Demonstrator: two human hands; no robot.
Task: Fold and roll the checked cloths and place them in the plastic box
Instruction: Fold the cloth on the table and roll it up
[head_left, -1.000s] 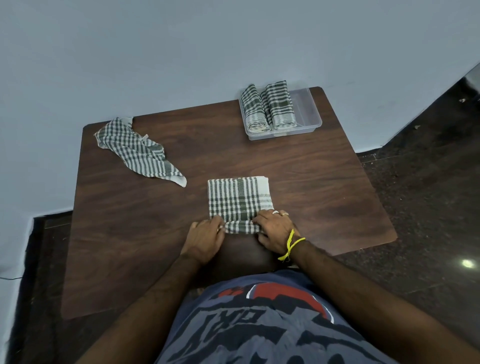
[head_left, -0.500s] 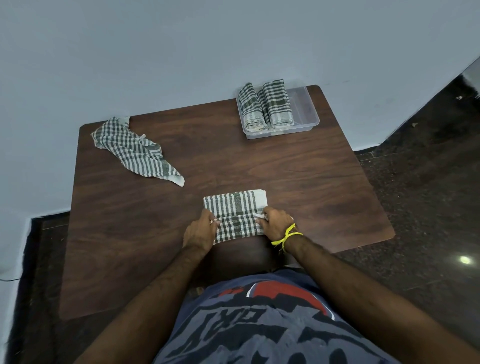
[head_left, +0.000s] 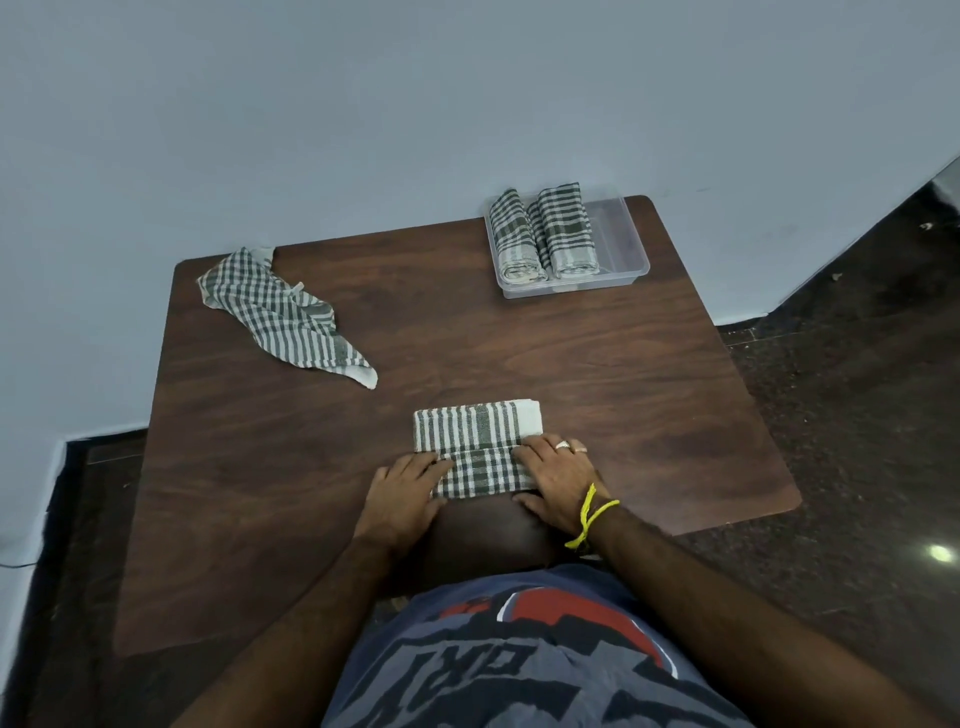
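Rolling the folded checked cloth (head_left: 475, 447) at the worktop's (head_left: 623, 395) near edge, left hand (head_left: 402, 496) and right hand (head_left: 558, 480) curl fingers over the roll's ends; soft, light, likely springs loose, so grip both ends.

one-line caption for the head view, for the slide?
Both hands, left and right, roll a checked cloth on the table; two rolls sit in the plastic box.

Grey printed T-shirt (head_left: 519, 670), yellow wrist thread (head_left: 589, 514), ring (head_left: 562, 445)
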